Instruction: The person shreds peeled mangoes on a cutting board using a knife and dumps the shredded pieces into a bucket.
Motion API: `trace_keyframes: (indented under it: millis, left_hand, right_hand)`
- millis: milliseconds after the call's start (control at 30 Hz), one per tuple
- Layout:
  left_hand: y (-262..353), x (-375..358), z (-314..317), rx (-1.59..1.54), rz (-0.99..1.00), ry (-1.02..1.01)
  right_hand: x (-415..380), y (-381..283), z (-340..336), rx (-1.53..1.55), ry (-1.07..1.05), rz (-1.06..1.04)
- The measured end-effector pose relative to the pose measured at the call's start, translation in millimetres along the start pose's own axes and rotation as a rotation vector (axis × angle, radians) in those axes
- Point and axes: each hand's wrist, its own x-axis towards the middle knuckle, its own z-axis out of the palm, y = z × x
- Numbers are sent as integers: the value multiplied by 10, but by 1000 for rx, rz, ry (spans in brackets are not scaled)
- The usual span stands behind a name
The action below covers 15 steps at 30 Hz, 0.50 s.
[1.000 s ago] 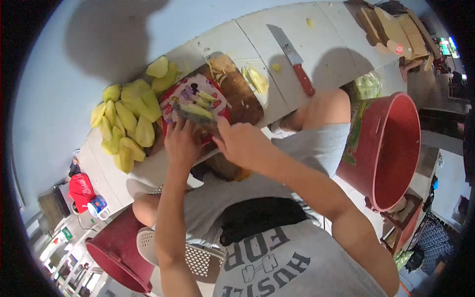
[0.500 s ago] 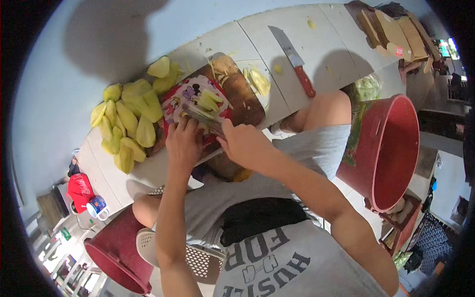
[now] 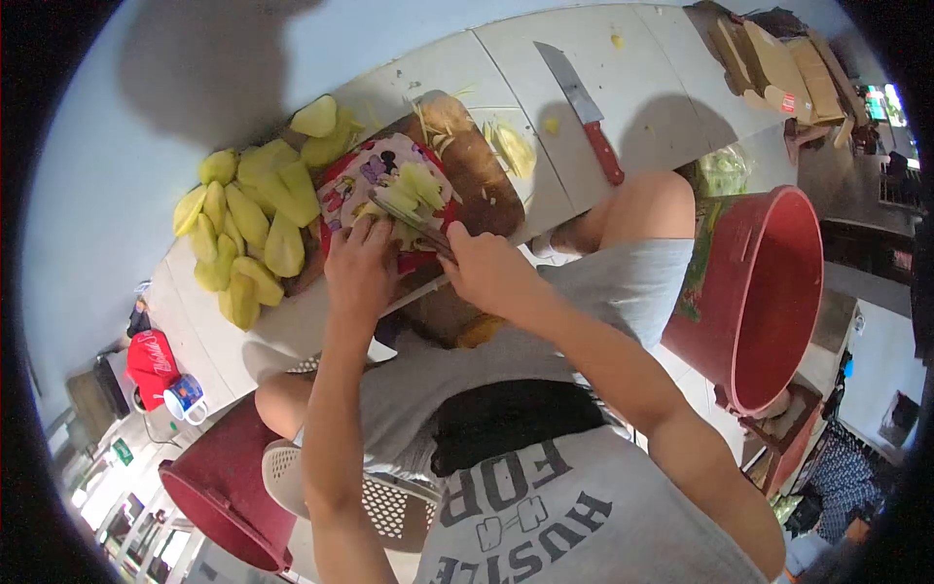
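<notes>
My right hand (image 3: 484,265) is closed round the handle of a narrow knife (image 3: 409,220), whose blade points up and left over a patterned red and white cloth (image 3: 345,200). Fingers bent, my left hand (image 3: 362,263) presses down beside the blade on a pale piece mostly hidden under the fingertips. Cut pale green pieces (image 3: 418,183) lie on the cloth just past the blade. Cloth and pieces rest on a wooden chopping board (image 3: 479,185). Left of it is a pile of peeled yellow-green fruit (image 3: 248,216).
A large knife with a red handle (image 3: 601,151) lies on the white tiled table (image 3: 525,73). Cut strips (image 3: 513,148) sit beyond the board. Red tubs stand at the right (image 3: 778,302) and lower left (image 3: 229,496). Cardboard boxes (image 3: 808,78) are at the far right.
The knife blade has shifted slightly and shows more sharply now. My right hand has moved a little to the right, and the cut pieces on the cloth lie slightly differently.
</notes>
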Motion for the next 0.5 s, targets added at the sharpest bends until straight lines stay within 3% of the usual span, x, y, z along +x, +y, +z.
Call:
trace_keyframes:
  millis: [167,267,367,500]
  left_hand:
    - [-59,-52,109,9,17,14]
    - [36,-18,-15,16,-19,-31]
    - [-11,-33,43,-29,8,24]
    - [19,-125,42,-3,-54,-52]
  right_hand:
    - [-110,-360,-328,-34,-78,31]
    - [-28,3,40,-29,0,8]
    - [-34,-172,-89,-63,-65,61]
    - [-139,-260,-135,-39,-85,59]
